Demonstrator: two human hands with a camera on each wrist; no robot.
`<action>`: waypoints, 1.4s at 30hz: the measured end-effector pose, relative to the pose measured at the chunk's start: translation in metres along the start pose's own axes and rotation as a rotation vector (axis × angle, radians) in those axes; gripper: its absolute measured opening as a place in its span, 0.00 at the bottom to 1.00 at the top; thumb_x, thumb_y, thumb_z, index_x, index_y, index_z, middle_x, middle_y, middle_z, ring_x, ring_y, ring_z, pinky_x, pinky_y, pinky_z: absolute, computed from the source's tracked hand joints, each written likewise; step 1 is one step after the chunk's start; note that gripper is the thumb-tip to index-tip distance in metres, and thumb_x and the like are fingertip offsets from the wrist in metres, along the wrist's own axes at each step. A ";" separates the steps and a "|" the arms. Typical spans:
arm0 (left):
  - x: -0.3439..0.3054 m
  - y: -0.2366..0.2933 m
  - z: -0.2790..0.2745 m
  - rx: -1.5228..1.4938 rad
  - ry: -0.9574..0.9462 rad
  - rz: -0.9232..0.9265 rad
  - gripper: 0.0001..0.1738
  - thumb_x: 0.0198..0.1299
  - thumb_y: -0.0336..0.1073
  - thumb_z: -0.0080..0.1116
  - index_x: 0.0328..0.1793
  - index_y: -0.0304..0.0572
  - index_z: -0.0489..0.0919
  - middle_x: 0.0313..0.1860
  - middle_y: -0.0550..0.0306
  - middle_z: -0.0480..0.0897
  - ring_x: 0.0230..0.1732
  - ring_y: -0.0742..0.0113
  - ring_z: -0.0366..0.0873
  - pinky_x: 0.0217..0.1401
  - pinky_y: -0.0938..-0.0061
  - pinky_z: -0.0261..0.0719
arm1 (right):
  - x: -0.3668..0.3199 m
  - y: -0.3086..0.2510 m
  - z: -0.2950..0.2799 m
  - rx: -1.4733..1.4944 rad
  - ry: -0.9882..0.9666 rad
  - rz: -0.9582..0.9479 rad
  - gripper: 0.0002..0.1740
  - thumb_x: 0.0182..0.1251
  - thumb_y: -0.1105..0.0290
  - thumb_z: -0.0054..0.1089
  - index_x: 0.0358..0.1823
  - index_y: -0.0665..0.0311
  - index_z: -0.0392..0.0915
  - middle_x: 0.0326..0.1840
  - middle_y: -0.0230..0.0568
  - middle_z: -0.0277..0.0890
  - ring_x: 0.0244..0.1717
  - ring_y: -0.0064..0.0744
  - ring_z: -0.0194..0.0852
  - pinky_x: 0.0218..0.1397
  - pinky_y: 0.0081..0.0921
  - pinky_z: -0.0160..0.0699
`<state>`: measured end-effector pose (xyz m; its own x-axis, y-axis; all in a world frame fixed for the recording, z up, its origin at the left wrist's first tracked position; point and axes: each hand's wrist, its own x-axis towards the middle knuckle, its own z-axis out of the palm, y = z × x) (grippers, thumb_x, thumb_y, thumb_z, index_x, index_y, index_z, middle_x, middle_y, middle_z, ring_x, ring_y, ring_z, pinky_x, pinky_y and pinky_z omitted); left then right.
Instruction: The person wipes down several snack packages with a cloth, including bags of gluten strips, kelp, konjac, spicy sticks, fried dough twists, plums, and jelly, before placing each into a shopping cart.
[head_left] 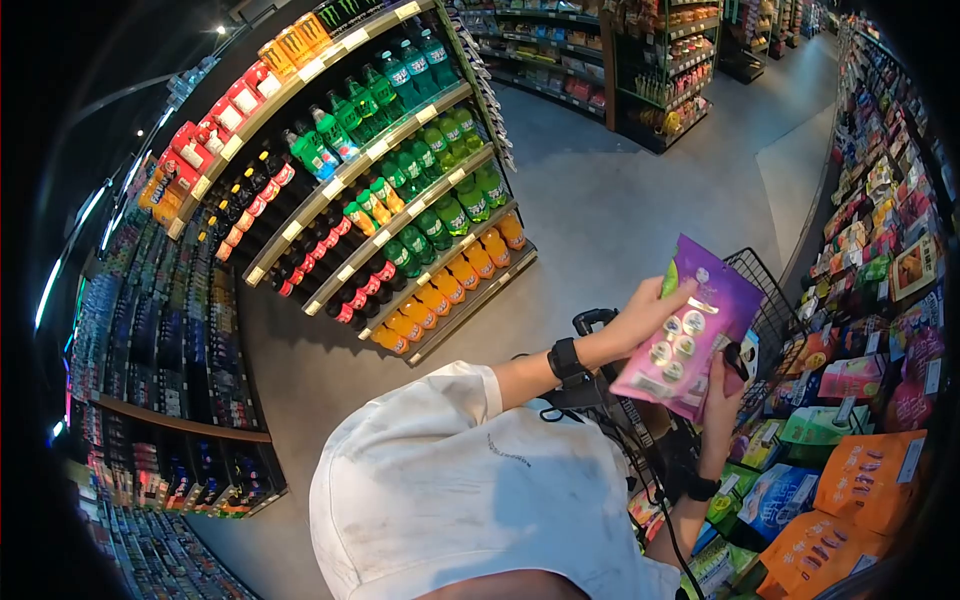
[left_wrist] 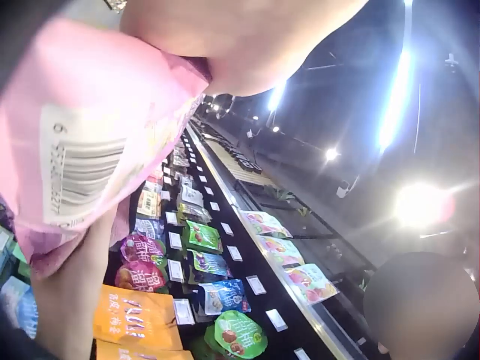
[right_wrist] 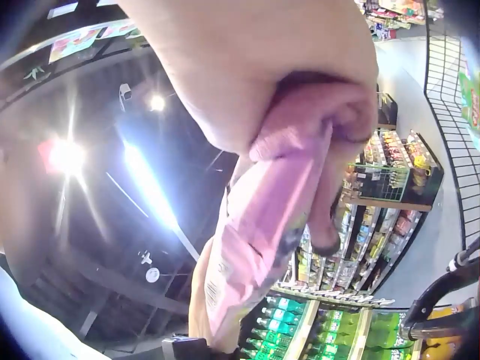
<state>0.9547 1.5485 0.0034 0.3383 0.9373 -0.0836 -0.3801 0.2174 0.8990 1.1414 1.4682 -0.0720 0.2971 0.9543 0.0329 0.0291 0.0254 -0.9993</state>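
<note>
A pink and purple snack pouch is held upright over the shopping cart, between both hands. My left hand grips its upper left edge, thumb on the printed front. My right hand holds its lower right corner from below. The left wrist view shows the pouch's back with a barcode, my left hand above it. In the right wrist view my right hand pinches the pouch's edge between curled fingers.
Tall shelves of soda bottles stand on the left of the aisle. Racks of snack bags line the right side, orange packs nearest. The cart handle is just beside my left hand. Grey floor stretches ahead.
</note>
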 end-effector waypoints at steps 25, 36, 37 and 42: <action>-0.005 0.028 -0.035 0.297 0.179 -0.073 0.26 0.74 0.38 0.51 0.74 0.32 0.69 0.62 0.39 0.81 0.63 0.50 0.82 0.68 0.62 0.79 | 0.003 0.086 -0.148 0.028 0.306 0.299 0.16 0.71 0.59 0.65 0.38 0.66 0.79 0.13 0.31 0.70 0.05 0.20 0.58 0.08 0.23 0.48; -0.029 0.039 -0.069 0.313 0.274 -0.058 0.25 0.74 0.38 0.52 0.73 0.33 0.71 0.58 0.44 0.83 0.58 0.55 0.84 0.62 0.67 0.82 | 0.035 0.162 -0.111 -0.075 -0.279 0.485 0.31 0.62 0.55 0.75 0.59 0.68 0.75 0.45 0.38 0.83 0.40 0.20 0.82 0.34 0.19 0.78; -0.031 0.041 -0.070 0.304 0.288 -0.044 0.25 0.74 0.39 0.53 0.72 0.33 0.71 0.57 0.44 0.83 0.57 0.55 0.85 0.61 0.67 0.82 | 0.044 0.159 -0.112 -0.067 -0.331 0.518 0.32 0.61 0.56 0.75 0.60 0.69 0.74 0.46 0.38 0.82 0.41 0.21 0.82 0.34 0.18 0.79; -0.048 0.049 -0.091 0.288 0.335 -0.007 0.24 0.74 0.40 0.53 0.71 0.35 0.72 0.57 0.46 0.83 0.56 0.57 0.85 0.60 0.67 0.82 | 0.104 0.169 -0.145 0.003 -0.320 0.606 0.39 0.62 0.61 0.75 0.67 0.71 0.63 0.42 0.32 0.78 0.37 0.18 0.78 0.38 0.19 0.79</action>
<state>0.8417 1.5393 0.0120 0.0241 0.9830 -0.1818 -0.1074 0.1833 0.9772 1.3155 1.5288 -0.2346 -0.0361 0.8416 -0.5389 -0.0560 -0.5401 -0.8397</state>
